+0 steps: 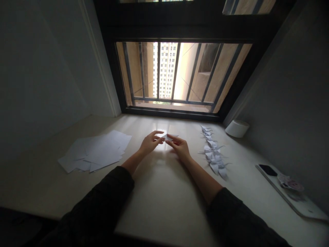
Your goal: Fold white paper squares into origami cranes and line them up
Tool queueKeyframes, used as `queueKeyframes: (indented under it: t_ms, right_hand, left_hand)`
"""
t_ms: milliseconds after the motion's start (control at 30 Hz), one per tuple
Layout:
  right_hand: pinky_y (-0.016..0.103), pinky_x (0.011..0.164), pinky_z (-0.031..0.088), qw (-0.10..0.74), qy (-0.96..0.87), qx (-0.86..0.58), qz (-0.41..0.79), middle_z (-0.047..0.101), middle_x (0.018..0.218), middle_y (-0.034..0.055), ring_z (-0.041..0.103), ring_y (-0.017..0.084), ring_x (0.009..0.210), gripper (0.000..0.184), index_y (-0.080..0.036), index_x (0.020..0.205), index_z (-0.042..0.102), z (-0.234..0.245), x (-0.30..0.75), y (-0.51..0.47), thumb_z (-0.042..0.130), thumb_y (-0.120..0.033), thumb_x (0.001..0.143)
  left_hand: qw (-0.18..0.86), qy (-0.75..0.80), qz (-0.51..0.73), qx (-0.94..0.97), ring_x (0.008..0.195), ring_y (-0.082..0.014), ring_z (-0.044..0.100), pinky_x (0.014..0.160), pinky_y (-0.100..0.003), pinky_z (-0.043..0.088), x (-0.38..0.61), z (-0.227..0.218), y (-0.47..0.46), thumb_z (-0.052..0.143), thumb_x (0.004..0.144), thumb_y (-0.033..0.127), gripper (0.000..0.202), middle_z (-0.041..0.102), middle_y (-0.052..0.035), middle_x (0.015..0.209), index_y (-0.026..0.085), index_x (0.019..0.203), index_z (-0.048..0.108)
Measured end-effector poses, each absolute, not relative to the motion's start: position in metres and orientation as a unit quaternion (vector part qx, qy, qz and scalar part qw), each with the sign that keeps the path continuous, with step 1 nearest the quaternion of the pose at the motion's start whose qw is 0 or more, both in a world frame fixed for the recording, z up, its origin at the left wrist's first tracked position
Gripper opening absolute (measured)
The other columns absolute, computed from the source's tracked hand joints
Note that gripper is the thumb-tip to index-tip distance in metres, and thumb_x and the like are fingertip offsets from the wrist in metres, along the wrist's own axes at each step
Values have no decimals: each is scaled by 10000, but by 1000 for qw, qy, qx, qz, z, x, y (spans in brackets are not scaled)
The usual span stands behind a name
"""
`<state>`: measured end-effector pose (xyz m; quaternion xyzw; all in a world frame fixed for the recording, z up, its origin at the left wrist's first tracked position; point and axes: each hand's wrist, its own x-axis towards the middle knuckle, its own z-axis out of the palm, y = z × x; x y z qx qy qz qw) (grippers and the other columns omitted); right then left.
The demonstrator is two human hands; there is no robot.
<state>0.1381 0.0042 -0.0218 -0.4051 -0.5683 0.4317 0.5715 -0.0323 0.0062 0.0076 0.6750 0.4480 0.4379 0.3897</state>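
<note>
Between my two hands, just above the pale sill, is a small piece of folded white paper [168, 137]. My left hand [150, 142] has its thumb at the paper's left corner, with the index finger stretched out above it. On the other side my right hand [181, 146] pinches the paper between thumb and fingers. Its exact folds are too small to make out. To the right stands a row of several folded paper cranes [212, 151]. Off to the left lies a loose, overlapping pile of white paper sheets [102, 149].
A white cylindrical object [236, 128] sits by the right wall. Nearer me on the right lies a phone [290, 192] with a decorated grip on its back. A dark-framed barred window [169, 115] closes off the far side of the sill [159, 199].
</note>
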Motion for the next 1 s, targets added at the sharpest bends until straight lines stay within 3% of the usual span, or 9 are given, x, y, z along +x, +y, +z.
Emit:
queueKeyframes:
  t_ms: [133,333,533,1000]
  right_hand:
    - [281,561,523,567,-542,-402,472,720,923,62,646,186,722,489,-211,1053,685,-18,137,0,740,-418,613]
    - [330,705,517,583,-539,-384,471,727,888,65,653,201,798,405,-219,989,711,-19,136,2,712,-435,647]
    - [324,669,505,598,-534,-411,434,724,750,64,644,195,730,315,-196,820,745,-20,137,4,703,-458,651]
    - [359,710,524,630,-501,-432,406,726,712,56,655,204,697,278,-187,701,733,-15,132,1,734,-446,601]
  left_hand:
    - [371,395,484,687,844,-196,665,767,-292,502,-29,8,4,672,722,408,381,710,-81,897,169,1018,665]
    - [380,396,500,670,835,-229,674,788,-341,525,-29,6,5,736,650,376,345,723,-85,878,158,917,715]
    - [392,394,495,668,845,-227,672,794,-336,517,-25,7,1,741,642,376,311,727,-77,863,164,871,728]
    - [439,486,469,592,723,-189,645,604,-267,475,-25,9,2,755,584,411,350,722,-87,760,154,821,741]
